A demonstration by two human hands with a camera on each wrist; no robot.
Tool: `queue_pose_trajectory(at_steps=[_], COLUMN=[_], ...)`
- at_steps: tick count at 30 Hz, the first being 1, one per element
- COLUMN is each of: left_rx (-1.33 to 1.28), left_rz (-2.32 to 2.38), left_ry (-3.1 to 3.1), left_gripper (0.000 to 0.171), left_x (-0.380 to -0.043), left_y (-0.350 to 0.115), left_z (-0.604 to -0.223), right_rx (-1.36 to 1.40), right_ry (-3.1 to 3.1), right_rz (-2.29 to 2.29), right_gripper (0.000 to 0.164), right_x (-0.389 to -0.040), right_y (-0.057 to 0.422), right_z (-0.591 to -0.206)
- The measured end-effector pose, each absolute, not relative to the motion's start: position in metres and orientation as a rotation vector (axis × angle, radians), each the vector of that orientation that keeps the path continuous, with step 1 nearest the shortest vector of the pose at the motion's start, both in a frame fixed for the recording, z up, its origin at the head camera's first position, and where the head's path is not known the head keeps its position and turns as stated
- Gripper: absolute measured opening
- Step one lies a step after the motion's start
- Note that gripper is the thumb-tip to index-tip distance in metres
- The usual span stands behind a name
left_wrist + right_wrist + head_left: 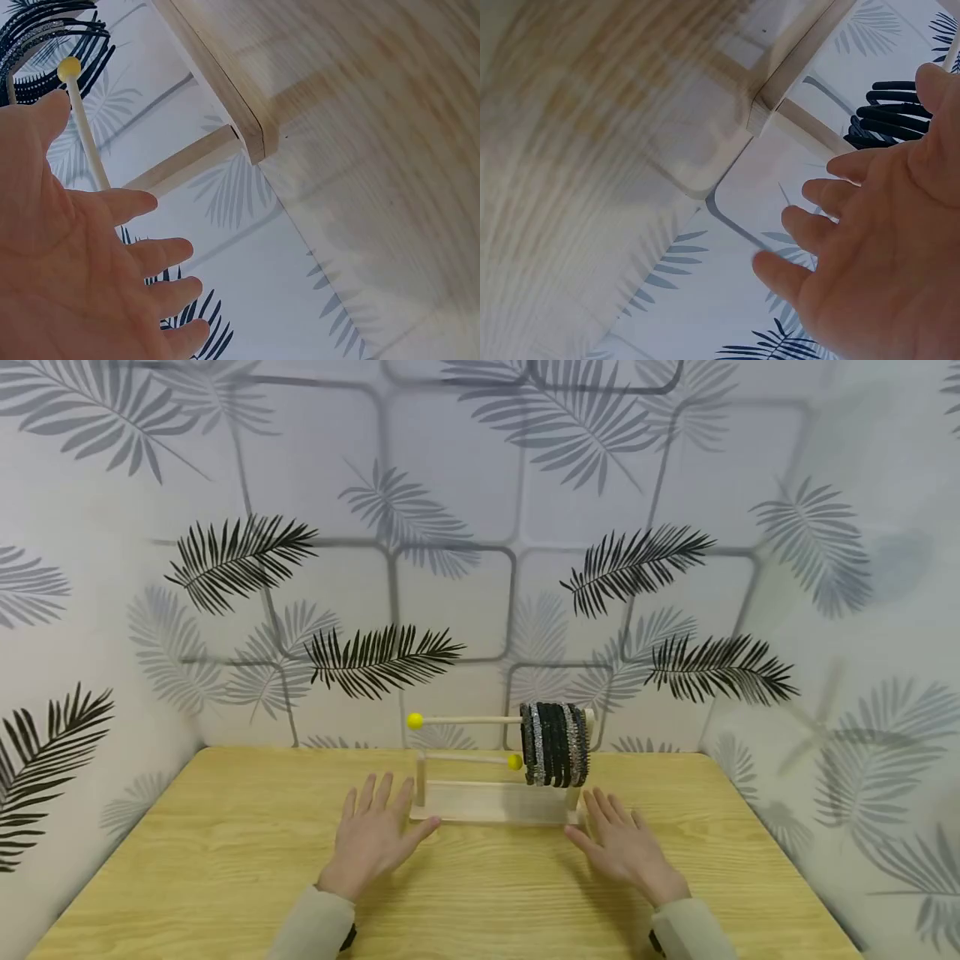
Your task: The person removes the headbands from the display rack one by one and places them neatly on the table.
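A pale wooden stand (495, 803) sits on the table with an upright at each end. Its upper rod (472, 720) ends at the left in a yellow ball, while the lower rod (465, 758) carries a yellow ball at its right end. Several black and silver headbands (553, 745) hang together at the right end of the upper rod. My left hand (372, 839), fingers spread, is beside the stand's left end, thumb toward the base. Beside the right end is my right hand (624, 847), with its fingers extended too. Both palms (67, 277) hold nothing.
The light wood-grain table (495, 893) reaches back to a wall (457, 602) printed with leaves and grey lines. Side walls (862, 760) close in on the left and right of the table.
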State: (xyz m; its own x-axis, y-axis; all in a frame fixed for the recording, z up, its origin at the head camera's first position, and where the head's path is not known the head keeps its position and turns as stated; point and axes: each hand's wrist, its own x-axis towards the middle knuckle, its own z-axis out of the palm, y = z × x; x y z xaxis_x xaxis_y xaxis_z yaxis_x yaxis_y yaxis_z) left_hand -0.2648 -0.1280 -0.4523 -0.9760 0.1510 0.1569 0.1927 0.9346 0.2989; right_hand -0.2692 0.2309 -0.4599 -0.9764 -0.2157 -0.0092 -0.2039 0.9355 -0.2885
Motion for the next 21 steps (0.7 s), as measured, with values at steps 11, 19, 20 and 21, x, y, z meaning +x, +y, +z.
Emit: queue_pose_trajectory(at_steps=[11, 19, 20, 21], left_rx=[-0.361, -0.264, -0.260, -0.250], left_rz=[-0.758, -1.039, -1.105, -1.182], left_ry=[-2.719, -2.615, -2.585, -2.553], left_gripper=[0.067, 0.049, 0.045, 0.041], left_x=[-0.274, -0.276, -0.277, -0.278], left_y=[-0.122, -0.117, -0.117, -0.116], left_z=[-0.440, -0.438, -0.439, -0.440], right_rx=[-0.431, -0.227, -0.194, -0.173], right_ry=[2.899, 2.751, 2.726, 2.702], right_rz=[-0.877, -1.171, -1.223, -1.272], right_gripper=[0.078, 0.078, 0.076, 0.075], right_x=[-0.271, -0.278, -0.280, -0.282], right_y=[0.234, 0.238, 0.238, 0.238], right_z=[-0.454, -0.463, -0.465, -0.466])
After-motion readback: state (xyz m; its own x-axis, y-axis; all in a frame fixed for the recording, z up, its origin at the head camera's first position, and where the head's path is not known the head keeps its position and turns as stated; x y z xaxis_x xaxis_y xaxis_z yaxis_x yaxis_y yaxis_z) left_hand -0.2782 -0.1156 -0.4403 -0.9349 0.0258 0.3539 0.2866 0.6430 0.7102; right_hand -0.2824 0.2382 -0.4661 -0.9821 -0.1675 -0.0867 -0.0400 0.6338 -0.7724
